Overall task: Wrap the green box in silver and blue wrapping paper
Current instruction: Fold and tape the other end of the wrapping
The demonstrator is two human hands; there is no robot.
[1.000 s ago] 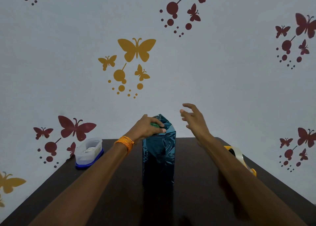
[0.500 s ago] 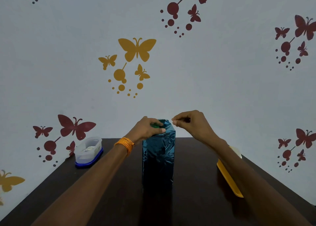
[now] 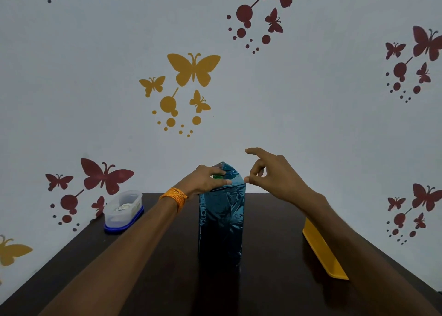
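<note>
The green box (image 3: pixel 217 176) stands upright in the middle of the dark table (image 3: pixel 270 244). Shiny blue wrapping paper (image 3: pixel 221 220) covers its sides, and only a small green patch shows at the top. A pointed paper flap rises behind that patch. My left hand (image 3: pixel 205 180), with an orange band at the wrist, grips the box's top: fingers over the folded paper, thumb along the front upper edge. My right hand (image 3: pixel 270 174) hovers at the top right corner, thumb tip touching the paper there, index finger stretched out, other fingers loosely bent.
A clear plastic container on a blue lid (image 3: pixel 123 211) sits at the table's far left corner. A long yellow tray (image 3: pixel 323 251) lies along the right side, partly behind my right forearm. A wall with butterfly stickers stands right behind the table.
My right hand came in from the air, pinched at the box's top right corner, and has now loosened with the index finger raised. My left hand stayed on the top.
</note>
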